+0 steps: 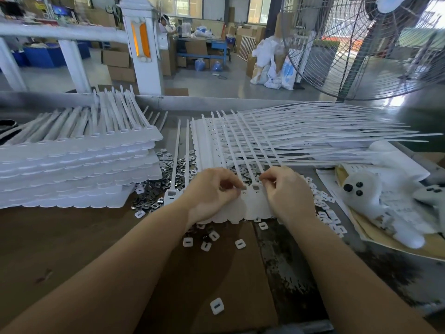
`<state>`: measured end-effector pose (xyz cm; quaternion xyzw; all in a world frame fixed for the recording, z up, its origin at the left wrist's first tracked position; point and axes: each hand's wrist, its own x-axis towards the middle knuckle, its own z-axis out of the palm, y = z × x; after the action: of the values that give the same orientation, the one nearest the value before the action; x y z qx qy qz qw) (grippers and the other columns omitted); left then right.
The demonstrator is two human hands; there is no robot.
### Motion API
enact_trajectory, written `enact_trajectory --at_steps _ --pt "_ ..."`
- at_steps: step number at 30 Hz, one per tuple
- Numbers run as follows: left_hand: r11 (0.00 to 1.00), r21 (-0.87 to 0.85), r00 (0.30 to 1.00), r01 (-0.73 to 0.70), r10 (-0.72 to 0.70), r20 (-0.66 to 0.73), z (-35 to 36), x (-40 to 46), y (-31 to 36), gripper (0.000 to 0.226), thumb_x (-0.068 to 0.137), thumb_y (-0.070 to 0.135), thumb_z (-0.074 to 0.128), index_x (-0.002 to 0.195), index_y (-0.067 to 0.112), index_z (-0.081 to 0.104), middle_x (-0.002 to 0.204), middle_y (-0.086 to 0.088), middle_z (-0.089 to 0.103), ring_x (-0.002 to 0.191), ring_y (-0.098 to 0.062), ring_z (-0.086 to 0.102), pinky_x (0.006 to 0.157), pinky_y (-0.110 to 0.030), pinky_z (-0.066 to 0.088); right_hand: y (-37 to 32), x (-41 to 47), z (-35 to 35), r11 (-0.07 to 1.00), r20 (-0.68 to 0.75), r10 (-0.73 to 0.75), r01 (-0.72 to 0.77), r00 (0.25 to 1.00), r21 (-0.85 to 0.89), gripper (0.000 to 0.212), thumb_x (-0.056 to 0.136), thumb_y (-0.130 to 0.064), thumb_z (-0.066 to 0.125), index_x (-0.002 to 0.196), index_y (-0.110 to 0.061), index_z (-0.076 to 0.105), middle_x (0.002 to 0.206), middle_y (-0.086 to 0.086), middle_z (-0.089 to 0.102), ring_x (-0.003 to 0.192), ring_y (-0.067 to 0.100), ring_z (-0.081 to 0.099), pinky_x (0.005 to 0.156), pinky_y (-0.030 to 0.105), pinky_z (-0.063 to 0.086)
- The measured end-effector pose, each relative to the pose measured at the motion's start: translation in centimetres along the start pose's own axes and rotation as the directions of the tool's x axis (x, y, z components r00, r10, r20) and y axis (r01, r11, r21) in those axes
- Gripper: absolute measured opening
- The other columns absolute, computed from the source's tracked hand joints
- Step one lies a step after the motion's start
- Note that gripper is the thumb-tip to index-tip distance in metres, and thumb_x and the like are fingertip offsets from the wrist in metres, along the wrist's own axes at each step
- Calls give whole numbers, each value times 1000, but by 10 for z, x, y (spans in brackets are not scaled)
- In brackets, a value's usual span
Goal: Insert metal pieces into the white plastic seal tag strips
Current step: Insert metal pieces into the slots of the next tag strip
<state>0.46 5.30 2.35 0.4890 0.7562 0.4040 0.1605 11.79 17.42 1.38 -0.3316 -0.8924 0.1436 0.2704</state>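
A strip of joined white plastic seal tags [252,207] lies flat in front of me, its long tails running away over a pile of more strips [277,138]. My left hand [212,194] pinches at a tag's square socket with curled fingers. My right hand [286,191] pinches at the neighbouring socket [255,188]. What sits between the fingertips is too small to make out. Shiny metal pieces [175,174] lie heaped behind the strip. White square caps [212,239] are scattered at its near edge.
A tall stack of tag strips [79,169] stands at the left. A white plush toy [375,196] lies on cardboard at the right, with more caps [327,208] beside it. A big standing fan [375,44] rises at the far right. One loose cap [217,306] lies near me.
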Motion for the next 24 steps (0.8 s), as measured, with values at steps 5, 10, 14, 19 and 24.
enact_trajectory --at_steps 5,10,14,19,24 --pt "984 63 935 165 -136 -327 -22 5 -14 10 87 14 62 87 20 70 83 9 65 79 -7 59 75 -22 48 4 -5 7 1000 -33 -18 17 999 -19 20 94 -19 50 104 -16 67 104 3 61 100 19 52 79 25 40" --pt "831 419 889 366 -179 -421 -46 7 -33 18 89 7 54 97 9 70 113 -9 56 83 -23 57 74 -28 45 4 -5 11 999 -58 -24 22 998 -36 20 94 -20 50 104 -15 67 101 2 61 97 17 51 73 18 32" --pt "716 579 919 391 -274 -282 -48 10 -29 16 79 -4 45 77 6 57 108 -13 49 84 -27 55 71 -32 45 5 -7 12 999 -71 -24 22 997 -37 19 94 -20 50 102 -15 67 98 0 60 94 15 49 71 19 32" --pt "669 635 922 385 -246 -300 -47 14 -35 19 82 -4 51 90 2 66 105 -13 55 88 -30 59 69 -33 49 5 -7 11 999 -73 -35 33 997 -19 18 93 -17 51 101 -15 68 96 -1 59 94 14 50 71 18 32" --pt "687 610 913 396 -219 -346 -48 11 -35 19 88 3 54 101 4 68 111 -13 57 90 -29 59 67 -29 43 6 -7 11 999 -73 -34 33 997 -20 18 93 -17 52 101 -15 68 96 -1 60 95 15 50 71 18 32"
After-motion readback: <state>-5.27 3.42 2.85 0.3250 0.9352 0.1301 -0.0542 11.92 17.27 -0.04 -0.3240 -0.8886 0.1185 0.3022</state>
